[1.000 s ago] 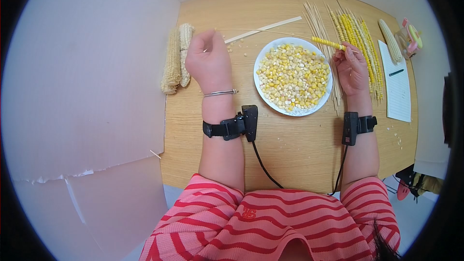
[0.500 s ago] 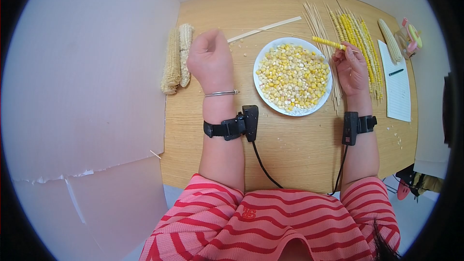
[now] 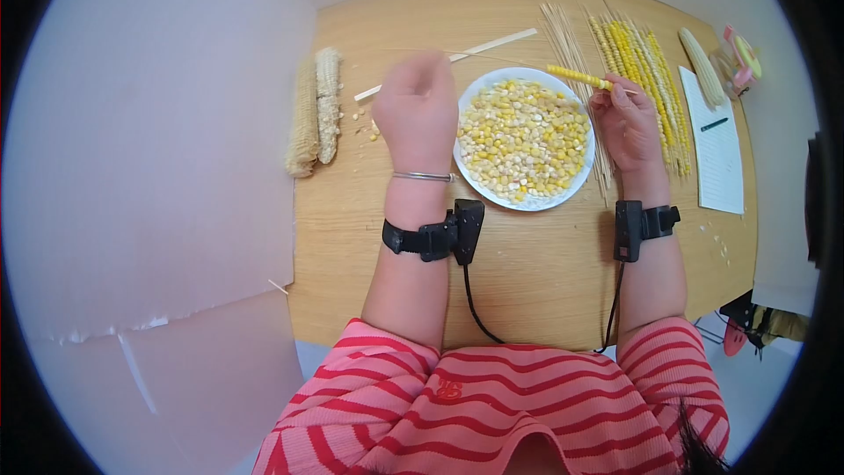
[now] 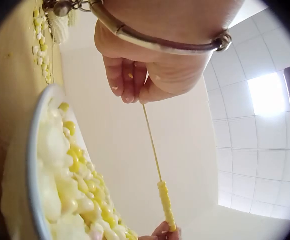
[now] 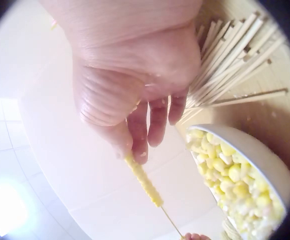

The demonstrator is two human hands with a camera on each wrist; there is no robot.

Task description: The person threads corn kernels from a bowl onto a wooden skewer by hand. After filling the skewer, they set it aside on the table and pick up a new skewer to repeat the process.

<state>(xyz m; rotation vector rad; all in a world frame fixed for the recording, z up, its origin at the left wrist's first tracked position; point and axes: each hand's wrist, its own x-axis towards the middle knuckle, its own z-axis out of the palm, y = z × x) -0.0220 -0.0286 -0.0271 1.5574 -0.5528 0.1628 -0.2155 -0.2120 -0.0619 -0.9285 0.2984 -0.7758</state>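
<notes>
A thin wooden skewer (image 3: pixel 505 58) runs between the two hands, with a row of yellow kernels (image 3: pixel 576 76) threaded toward its right end. In the left wrist view, the left hand (image 4: pixel 155 70) pinches the bare skewer (image 4: pixel 153 142) with its fingertips. The right hand (image 3: pixel 631 127) grips the kernel-covered end; in the right wrist view its thumb and finger pinch the threaded kernels (image 5: pixel 145 185). Between the hands stands a white plate (image 3: pixel 527 205) of loose yellow and white kernels (image 3: pixel 523 136), its rim close to the left hand.
Bare skewers (image 3: pixel 567 44) lie behind the plate's right side, beside several kernel-filled skewers (image 3: pixel 646 70). Farther right are a cob (image 3: pixel 702 66) and a pen (image 3: pixel 714 124) on paper (image 3: pixel 714 167). Stripped cobs (image 3: pixel 304 119) and a flat strip (image 3: pixel 492 42) lie to the left and back.
The left hand has moved right, closer to the plate, along the skewer. The right hand keeps its grip on the kernel-covered end. The head view has shifted slightly.
</notes>
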